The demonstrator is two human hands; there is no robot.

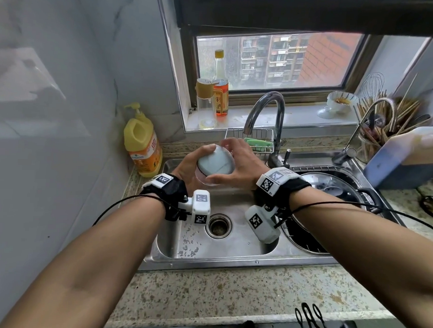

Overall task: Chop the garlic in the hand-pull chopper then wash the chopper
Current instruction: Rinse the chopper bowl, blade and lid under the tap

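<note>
The hand-pull chopper (215, 162), with a pale blue-grey domed lid and a clear bowl below it, is held over the left basin of the steel sink (232, 255). My left hand (194, 163) grips it from the left, thumb over the lid's top. My right hand (240, 162) curls round it from the right, fingers behind the lid and thumb under its front edge. No water runs from the faucet (266, 109) above. No garlic can be made out inside the bowl.
A yellow dish-soap bottle (141, 146) stands left of the sink. A wire rack with a green sponge (256, 143) sits behind it. The right basin holds a pot with a glass lid (337, 190). Two bottles, a bowl and a chopstick holder line the windowsill side.
</note>
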